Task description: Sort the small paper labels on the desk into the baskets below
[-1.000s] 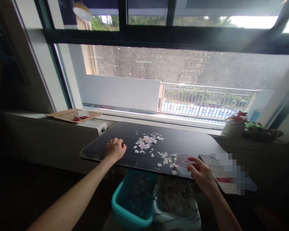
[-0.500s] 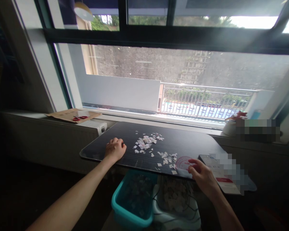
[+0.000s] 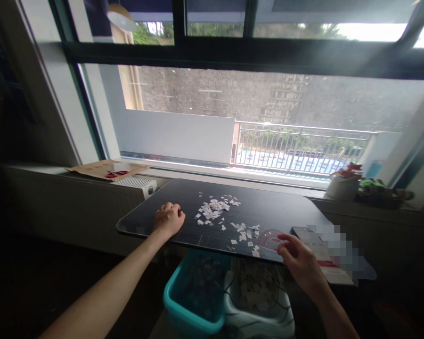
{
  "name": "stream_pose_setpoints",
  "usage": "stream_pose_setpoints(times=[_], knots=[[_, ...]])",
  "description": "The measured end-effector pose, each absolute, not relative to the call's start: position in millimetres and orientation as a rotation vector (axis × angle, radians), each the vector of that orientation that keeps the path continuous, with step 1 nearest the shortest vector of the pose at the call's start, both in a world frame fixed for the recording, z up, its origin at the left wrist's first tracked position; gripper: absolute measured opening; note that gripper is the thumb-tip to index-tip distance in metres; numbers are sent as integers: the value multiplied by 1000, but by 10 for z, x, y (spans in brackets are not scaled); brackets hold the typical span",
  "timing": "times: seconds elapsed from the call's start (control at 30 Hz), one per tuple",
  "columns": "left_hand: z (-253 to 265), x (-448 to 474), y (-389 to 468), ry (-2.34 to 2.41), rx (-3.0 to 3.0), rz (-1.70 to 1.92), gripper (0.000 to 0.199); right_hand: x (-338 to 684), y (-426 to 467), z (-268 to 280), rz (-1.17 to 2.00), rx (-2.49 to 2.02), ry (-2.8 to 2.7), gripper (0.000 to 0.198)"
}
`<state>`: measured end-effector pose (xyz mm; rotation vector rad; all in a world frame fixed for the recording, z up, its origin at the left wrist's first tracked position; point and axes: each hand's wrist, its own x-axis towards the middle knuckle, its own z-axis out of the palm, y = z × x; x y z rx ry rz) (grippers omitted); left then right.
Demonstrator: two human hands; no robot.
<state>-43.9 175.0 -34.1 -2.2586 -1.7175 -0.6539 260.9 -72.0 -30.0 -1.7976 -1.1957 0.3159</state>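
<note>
My left hand (image 3: 168, 219) rests on the dark tabletop (image 3: 268, 202), near its front left, with its fingers curled into a fist; nothing shows in it. At the front right, my right hand (image 3: 298, 256) has bent fingers and thumb at the right edge of a clear protractor (image 3: 268, 239) with red markings. The fingers cover that edge. Just left of the protractor lies a loose group of small white paper scraps (image 3: 245, 231). Farther back, between my hands, is a denser pile of paper scraps (image 3: 215, 207).
A white box (image 3: 314, 245) with a red band lies beside my right hand, partly blurred out. Below the table's front edge stand a turquoise bin (image 3: 194, 318) and a pale bin (image 3: 257, 320), both holding scraps. Red-handled scissors (image 3: 117, 173) lie on brown paper (image 3: 88, 169) at left.
The protractor and a few scraps at its left edge have shifted very slightly. Both hands are almost where they were.
</note>
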Motion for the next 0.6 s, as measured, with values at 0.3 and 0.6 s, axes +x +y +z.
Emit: stream_pose_setpoints(times=[0.3, 0.6], knots=[[-274, -528, 1833, -1656, -2180, -991, 21, 2640, -801, -303, 229, -1837, -1194, 33], [-104, 415, 873, -951, -2810, -1112, 18, 2656, -744, -312, 157, -1863, -1203, 33]])
